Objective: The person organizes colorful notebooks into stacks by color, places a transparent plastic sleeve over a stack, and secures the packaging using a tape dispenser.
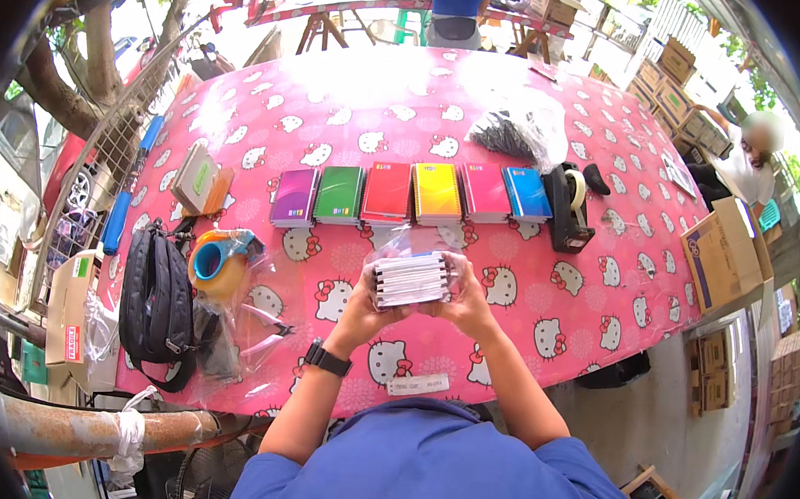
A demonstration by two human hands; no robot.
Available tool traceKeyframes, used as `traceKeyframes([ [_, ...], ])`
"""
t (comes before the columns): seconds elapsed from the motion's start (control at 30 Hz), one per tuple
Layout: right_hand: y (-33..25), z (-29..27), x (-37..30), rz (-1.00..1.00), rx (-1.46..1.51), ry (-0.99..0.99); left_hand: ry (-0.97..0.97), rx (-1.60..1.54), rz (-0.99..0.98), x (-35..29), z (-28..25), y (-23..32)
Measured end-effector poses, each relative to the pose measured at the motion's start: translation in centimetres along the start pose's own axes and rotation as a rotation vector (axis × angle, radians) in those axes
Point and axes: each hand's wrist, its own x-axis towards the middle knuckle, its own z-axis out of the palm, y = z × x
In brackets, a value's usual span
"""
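Note:
Both of my hands grip a stack of small spiral notebooks (411,282), page edges toward me, near the front middle of the table. Clear plastic (402,240) shows around the stack's far side. My left hand (365,305) closes on its left side, and my right hand (467,302) on its right. Beyond them, piles of small notebooks stand in a row: purple (293,196), green (339,192), red (388,191), yellow (436,193), pink (486,192) and blue (527,193). A black tape dispenser (569,215) sits at the row's right end.
On the pink patterned table (525,323), a black bag (157,297), tape rolls (212,262) and pink-handled pliers (269,324) lie left. A plastic bag of black pieces (510,135) lies farther back. A cardboard box (725,249) and a person (745,162) are at the right.

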Motion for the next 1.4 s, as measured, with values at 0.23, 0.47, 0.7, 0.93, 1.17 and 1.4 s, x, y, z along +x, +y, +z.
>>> traceKeyframes([
  [0.23,-1.5,2.6,-2.9,-0.006,0.184,-0.117,0.131,0.174,0.132,-2.5,2.8,0.5],
  [0.47,-6.4,-0.9,-0.8,-0.124,0.046,-0.132,0.082,-0.124,0.101,-0.6,1.4,5.5],
  [0.7,-6.1,-6.0,-1.4,-0.097,-0.136,-0.163,-0.075,1.110,0.365,0.7,0.7,13.3],
  [0.93,-5.3,-2.1,-2.6,-0.240,-0.359,-0.285,0.020,0.933,0.448,-0.9,0.2,12.1],
  [1.17,-4.9,-1.8,-1.7,-0.298,-0.414,-0.426,-0.047,1.065,0.209,-5.6,-1.7,5.2],
  [1.4,-5.0,-2.1,-0.9,-0.285,-0.494,-0.558,-0.312,1.136,0.094,-4.0,0.0,5.2],
])
